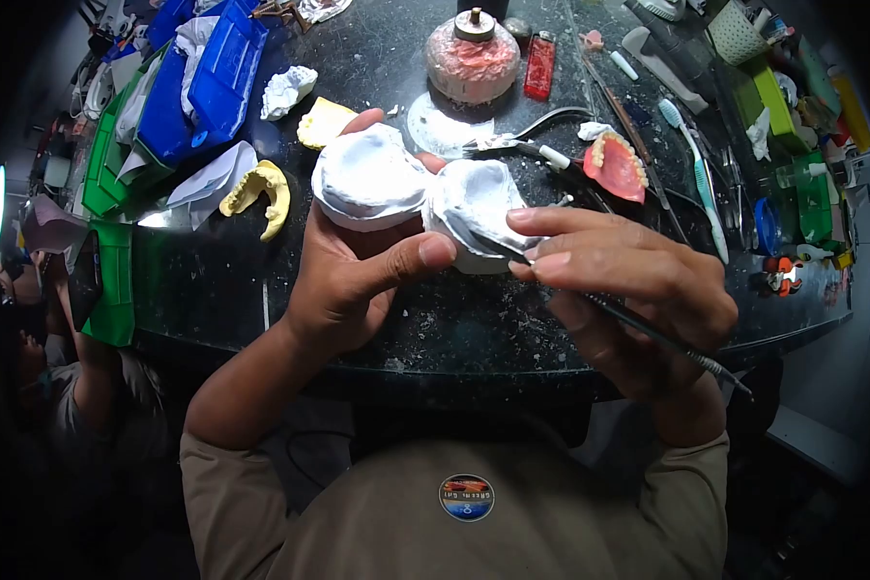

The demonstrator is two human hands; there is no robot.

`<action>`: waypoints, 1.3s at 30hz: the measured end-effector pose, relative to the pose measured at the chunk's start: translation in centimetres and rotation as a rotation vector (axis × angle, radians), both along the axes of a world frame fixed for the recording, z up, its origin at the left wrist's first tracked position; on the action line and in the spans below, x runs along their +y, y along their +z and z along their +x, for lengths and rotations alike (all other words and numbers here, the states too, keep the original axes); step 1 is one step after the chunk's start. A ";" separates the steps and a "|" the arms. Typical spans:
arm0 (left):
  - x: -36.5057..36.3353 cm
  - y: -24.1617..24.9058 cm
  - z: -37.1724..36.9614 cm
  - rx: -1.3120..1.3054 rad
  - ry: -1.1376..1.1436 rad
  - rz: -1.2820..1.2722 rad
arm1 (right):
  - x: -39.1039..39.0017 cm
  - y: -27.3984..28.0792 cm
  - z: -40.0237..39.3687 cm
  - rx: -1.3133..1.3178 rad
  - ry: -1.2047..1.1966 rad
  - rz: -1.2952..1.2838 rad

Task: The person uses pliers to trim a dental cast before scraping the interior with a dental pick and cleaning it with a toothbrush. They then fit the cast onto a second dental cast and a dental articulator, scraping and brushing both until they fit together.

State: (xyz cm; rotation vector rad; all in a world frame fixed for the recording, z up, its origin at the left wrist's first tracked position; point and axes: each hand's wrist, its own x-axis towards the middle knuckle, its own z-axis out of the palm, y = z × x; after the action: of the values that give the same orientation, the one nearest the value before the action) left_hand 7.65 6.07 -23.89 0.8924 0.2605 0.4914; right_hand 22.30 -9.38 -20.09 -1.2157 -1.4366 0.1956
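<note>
My left hand (pixel 343 275) is wrapped round a pair of white plaster dental casts (pixel 365 174) that sit side by side and touch, thumb in front and fingers behind. The right-hand plaster cast (pixel 476 198) has a hollowed, ridged face. My right hand (pixel 643 275) pinches a thin metal dental carver (pixel 662 338), its knurled handle slanting down to the right and ending in a small hook. The carver's upper end lies against the right-hand cast's front rim, partly hidden by my fingertips.
Behind the casts stand a glass spirit burner (pixel 472 63) and a red lighter (pixel 539 68). A pink denture (pixel 616 167), toothbrush (pixel 691 159) and several tools lie right. Left are a yellow arch-shaped cast (pixel 258 198), a blue bin (pixel 227 72) and a green bin (pixel 111 290). Another person's arm (pixel 92 358) shows far left.
</note>
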 end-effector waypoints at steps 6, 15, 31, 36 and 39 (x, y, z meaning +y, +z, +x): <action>0.0 -0.2 0.0 -0.014 0.009 0.008 | -0.2 0.1 0.3 -0.056 0.014 -0.066; 0.0 -0.4 0.1 -0.013 0.021 0.069 | -0.5 0.3 1.1 0.128 0.078 -0.143; 0.0 -0.1 0.0 0.026 0.028 0.049 | -0.3 -0.1 0.7 0.068 0.040 -0.167; -0.2 -0.2 0.0 0.053 0.046 0.041 | -0.2 -0.6 0.9 0.186 0.072 -0.211; -0.2 -0.3 0.0 0.059 0.056 0.051 | -0.1 -1.1 1.0 0.231 0.058 -0.194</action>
State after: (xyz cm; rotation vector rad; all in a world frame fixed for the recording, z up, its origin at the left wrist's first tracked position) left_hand 7.70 5.87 -24.21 0.9520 0.3285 0.5261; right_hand 23.29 -9.45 -21.18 -1.2639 -1.2727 0.5093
